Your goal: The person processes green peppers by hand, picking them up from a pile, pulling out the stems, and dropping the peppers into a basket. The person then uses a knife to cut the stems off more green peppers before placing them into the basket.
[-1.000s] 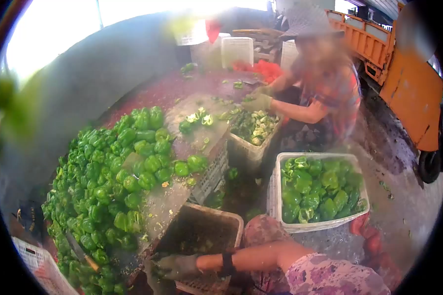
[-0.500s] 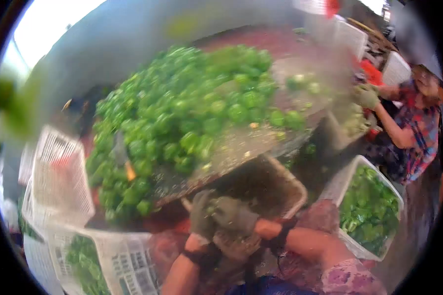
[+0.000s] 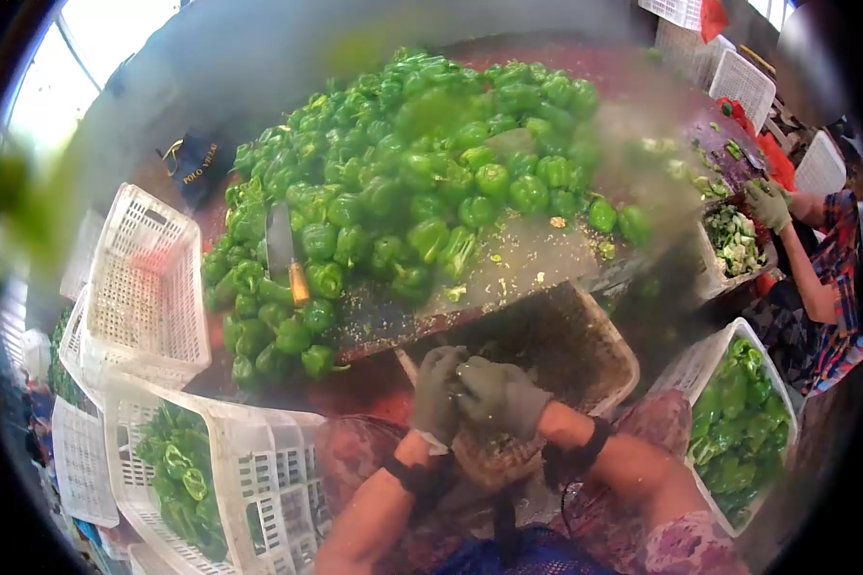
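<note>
My left hand [image 3: 437, 401] and my right hand [image 3: 506, 393], both in grey-green work gloves, meet close to my lap. Their fingers are curled together; whatever lies between them is hidden. Just beyond is a dirty pale bin [image 3: 599, 350] with a stained inside. A large heap of green bell peppers [image 3: 384, 192] covers the table [image 3: 532, 254], whose near edge is wet and scattered with seeds and scraps. On the heap's left side rests a knife [image 3: 298, 285] with a wooden handle, its blade pointing away from me.
An empty white basket [image 3: 144, 287] stands at left, above a white crate [image 3: 244, 436] holding green peppers. To my right is another crate [image 3: 788, 422] with peppers. A gloved co-worker [image 3: 815, 278] works at far right beside a bin of pale scraps [image 3: 734, 240]. A dark cloth [image 3: 197, 168] lies behind.
The view has shifted and become sharper, so the heap sits further right and higher. My hands stay together near the bin. The co-worker's gloved hand has moved lower over the scraps bin.
</note>
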### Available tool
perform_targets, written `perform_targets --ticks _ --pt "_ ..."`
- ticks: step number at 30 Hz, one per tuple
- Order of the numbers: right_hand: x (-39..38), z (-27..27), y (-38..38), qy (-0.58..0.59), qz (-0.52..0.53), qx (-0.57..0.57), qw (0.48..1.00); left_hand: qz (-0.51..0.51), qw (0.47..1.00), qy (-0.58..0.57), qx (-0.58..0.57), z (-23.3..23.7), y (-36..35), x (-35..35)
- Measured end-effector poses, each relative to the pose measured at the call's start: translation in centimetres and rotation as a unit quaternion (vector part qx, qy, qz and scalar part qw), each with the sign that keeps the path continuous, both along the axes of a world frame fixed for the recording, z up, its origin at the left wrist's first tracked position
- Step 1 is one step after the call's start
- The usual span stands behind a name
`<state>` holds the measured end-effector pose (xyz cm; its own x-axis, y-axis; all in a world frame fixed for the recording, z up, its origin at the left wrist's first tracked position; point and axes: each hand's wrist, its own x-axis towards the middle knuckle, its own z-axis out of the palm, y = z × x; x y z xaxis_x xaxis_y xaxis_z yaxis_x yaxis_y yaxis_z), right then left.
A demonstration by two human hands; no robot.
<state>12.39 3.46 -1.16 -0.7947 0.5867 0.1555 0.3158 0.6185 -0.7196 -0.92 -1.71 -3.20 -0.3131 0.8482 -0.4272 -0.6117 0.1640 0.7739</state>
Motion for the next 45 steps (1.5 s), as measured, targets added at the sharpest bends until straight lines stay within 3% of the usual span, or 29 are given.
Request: perform_targets --ticks 3,5,7,9,12,15,18,19,21,23,24,26,27,28,31,35,38,40,43,45 --pt "0.3 -0.1 0.4 0.006 0.029 0.013 0.999 -0.026 0.999 -0.048 -0.004 -0.3 -0.2 0.0" --pt "0.5 -0.3 0.3 0.016 0.023 0.018 0.999 -0.051 0.974 0.217 0.033 -2.0 -0.4 0.0" --pt "0.1 -0.8 -0.3 0.03 -0.004 0.028 0.999 -0.047 0.962 0.266 0.041 -2.6 -0.6 0.0" --pt "0.0 -0.6 -0.8 0.012 -0.022 0.05 0.998 -0.011 0.995 0.101 0.02 0.2 -0.2 0.5" --pt "0.1 0.7 -1.3 0.003 -0.054 0.059 0.997 0.028 0.997 0.075 -0.008 0.8 -0.1 0.7" --pt "-0.1 1.2 -1.6 -0.024 -0.088 0.038 0.995 0.064 0.993 0.1 0.003 -1.6 0.0 -0.1" --pt "-0.1 2.1 -1.4 -0.037 -0.134 0.005 0.99 0.048 0.917 0.394 0.042 -2.3 0.0 -0.2" --pt "-0.1 2.5 -1.2 -0.038 -0.149 -0.007 0.988 0.048 0.865 0.496 0.05 -1.9 0.0 -0.1" --pt "0.5 2.6 0.2 -0.054 -0.187 -0.087 0.977 0.037 0.706 0.705 0.061 0.8 -0.1 0.2" --pt "1.3 1.8 1.5 -0.027 -0.218 -0.163 0.962 0.051 0.9 0.423 0.094 -0.2 0.2 0.1" --pt "1.6 0.4 2.4 0.01 -0.23 -0.199 0.953 0.061 0.953 0.276 0.109 -0.3 0.5 0.0" --pt "1.5 -0.2 2.7 0.126 -0.251 -0.266 0.922 0.012 0.929 0.348 0.128 0.7 0.1 -0.2" --pt "1.6 -0.1 2.7 0.11 -0.245 -0.279 0.922 -0.01 0.914 0.382 0.139 1.1 -0.2 -0.3" --pt "1.7 1.0 2.8 0.095 -0.24 -0.292 0.921 0.001 0.965 0.227 0.129 2.3 0.0 0.0" --pt "2.0 0.3 3.2 0.04 -0.237 -0.263 0.934 -0.007 0.989 0.078 0.124 4.4 0.0 0.2" --pt "1.9 0.5 3.3 -0.045 -0.223 -0.1 0.969 -0.026 0.985 0.059 0.158 4.6 -0.3 -0.4" --pt "2.0 -0.6 3.3 0.024 -0.215 -0.143 0.966 -0.01 0.974 0.163 0.157 4.8 -0.3 -0.9" --pt "1.9 -0.1 3.5 0.09 -0.187 -0.29 0.934 0.01 0.96 0.239 0.144 4.5 -0.4 -1.4" --pt "2.0 1.3 3.4 0.145 -0.149 -0.421 0.883 0.026 0.956 0.277 0.098 2.7 -0.5 -2.1" --pt "1.9 1.0 3.6 0.179 -0.125 -0.484 0.848 0.045 0.975 0.21 0.063 1.2 -0.6 -2.0"
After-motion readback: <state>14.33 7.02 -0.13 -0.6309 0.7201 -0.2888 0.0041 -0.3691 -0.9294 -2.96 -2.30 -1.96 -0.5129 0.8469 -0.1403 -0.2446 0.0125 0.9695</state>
